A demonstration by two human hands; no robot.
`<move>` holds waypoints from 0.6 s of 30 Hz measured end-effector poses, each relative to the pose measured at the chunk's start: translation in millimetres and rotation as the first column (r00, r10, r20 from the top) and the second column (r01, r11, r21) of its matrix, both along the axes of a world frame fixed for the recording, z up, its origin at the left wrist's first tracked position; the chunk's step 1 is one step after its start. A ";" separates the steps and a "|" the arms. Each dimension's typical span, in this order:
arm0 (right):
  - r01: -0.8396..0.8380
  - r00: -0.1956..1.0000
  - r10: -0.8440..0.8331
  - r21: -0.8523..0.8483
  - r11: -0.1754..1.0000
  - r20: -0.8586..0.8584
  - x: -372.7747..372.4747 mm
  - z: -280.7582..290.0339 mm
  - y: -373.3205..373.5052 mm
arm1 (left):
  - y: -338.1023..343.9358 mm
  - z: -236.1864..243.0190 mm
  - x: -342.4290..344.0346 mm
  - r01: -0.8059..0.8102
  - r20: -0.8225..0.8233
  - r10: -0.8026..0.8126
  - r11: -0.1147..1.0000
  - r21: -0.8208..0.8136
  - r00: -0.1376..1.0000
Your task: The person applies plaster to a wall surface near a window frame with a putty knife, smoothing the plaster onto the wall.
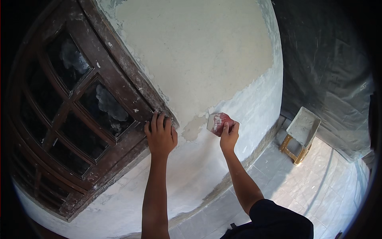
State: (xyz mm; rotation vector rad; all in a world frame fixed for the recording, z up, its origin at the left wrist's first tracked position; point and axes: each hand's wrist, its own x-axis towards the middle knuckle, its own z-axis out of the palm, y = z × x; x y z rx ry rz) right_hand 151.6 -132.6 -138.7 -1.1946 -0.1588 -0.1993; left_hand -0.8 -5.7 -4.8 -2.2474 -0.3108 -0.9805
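My left hand [161,135] rests with outstretched fingers on the lower corner of a dark brown wooden window frame [131,85], holding nothing. In my right hand [229,137] is a flat red putty scraper [221,122], gripped between thumb and fingers, with white putty smeared on its face. The scraper is at the wall [199,51], beside a ragged boundary between beige plaster and a whiter coat. A bare beige patch [193,128] shows between my two hands. Whether the scraper's edge touches the wall is hard to tell.
To the right, a putty-smeared rectangular tray [304,126] sits on a small brown stool [295,149]. Dark plastic sheeting [330,71] hangs behind it. Grey floor tiles [262,175] run along the wall's base. The window has several glass panes [105,101].
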 end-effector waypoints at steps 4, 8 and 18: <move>-0.109 0.982 0.096 0.069 0.992 0.164 -5.7 5.6 6.6 | -0.2 1.5 1.0 0.003 -0.008 -0.003 1.000 -0.007 1.000; -0.112 0.990 0.114 -0.030 0.993 0.085 9.3 19.6 4.4 | 2.1 3.8 5.5 -0.009 0.017 0.009 1.000 0.007 1.000; -0.064 0.993 0.059 0.049 0.997 0.104 15.4 15.4 4.1 | 2.7 1.9 4.6 -0.017 0.018 0.017 1.000 0.004 1.000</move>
